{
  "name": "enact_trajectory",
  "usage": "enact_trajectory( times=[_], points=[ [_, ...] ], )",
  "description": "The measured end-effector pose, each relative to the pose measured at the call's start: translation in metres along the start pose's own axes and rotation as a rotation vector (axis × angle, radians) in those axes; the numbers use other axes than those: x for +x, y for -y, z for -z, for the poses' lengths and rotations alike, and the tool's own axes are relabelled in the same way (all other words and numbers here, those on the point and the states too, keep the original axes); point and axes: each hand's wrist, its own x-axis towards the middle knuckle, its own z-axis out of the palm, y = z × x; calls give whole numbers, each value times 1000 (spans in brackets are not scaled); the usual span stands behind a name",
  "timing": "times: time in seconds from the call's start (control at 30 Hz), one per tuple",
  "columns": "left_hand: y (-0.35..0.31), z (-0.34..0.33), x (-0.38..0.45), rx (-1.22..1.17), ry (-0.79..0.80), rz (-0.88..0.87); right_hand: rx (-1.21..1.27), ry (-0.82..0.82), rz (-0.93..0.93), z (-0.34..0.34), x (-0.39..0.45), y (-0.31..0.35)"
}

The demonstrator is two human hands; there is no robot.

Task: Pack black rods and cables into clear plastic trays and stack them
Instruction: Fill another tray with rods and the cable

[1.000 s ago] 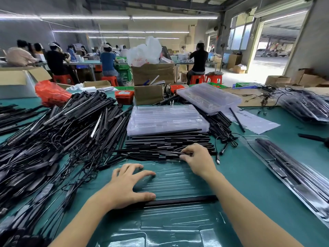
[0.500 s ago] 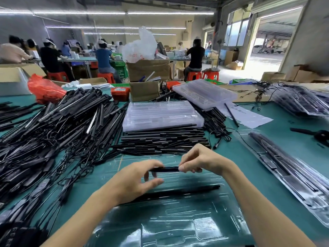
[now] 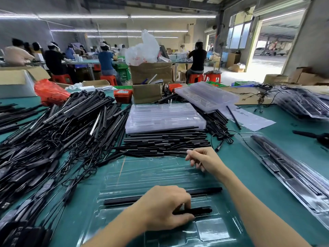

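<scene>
rod heap (image 3: 53, 136): big tangle w/ cables, well left of your grip; a sleeve drag prob pulls loops onto the tray.
clear tray (image 3: 236, 227): flimsy, ridges close round the slot. Press hard and it could flex.
right hand (image 3: 204, 160): loosely curled, holding nothing, up past the grip; room there.
left hand (image 3: 165, 209): pinching short black rod (image 3: 197, 210), low over the tray just nearer you than the long rod (image 3: 204, 190). Tilt it and it prob rides the ridge.

Two hands work here, the left hand (image 3: 165, 207) and the right hand (image 3: 204, 160), over one open clear tray (image 3: 124, 177) that holds one long black rod (image 3: 204, 190) and one short black piece (image 3: 195, 210). Two stacks of clear trays (image 3: 165, 116) (image 3: 206, 95) stand behind. One filled tray (image 3: 284, 168) lies right; the loose rods (image 3: 163, 143) seem too many to count.
</scene>
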Motion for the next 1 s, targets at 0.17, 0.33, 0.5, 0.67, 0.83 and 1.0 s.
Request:
enact_trajectory(
  times=[0.17,0.33,0.5,0.67,0.83,1.0],
  points=[
    [-2,-12,3,36,-73,-18,73,-3,-15,1,1,-4],
    [1,-11,3,-21,-93,-83,96,-9,-9,1,2,-7],
    [6,-8,0,-50,-107,-67,94,-5,-1,1,3,-10],
    [41,24,-10,43,-325,211,111,-3,5,2,2,-12],
    [134,72,-37,59,-571,830,97,0,9,3,2,-12],
    [205,89,-68,-114,-342,1221,94,1,6,2,2,-12]
  ],
)
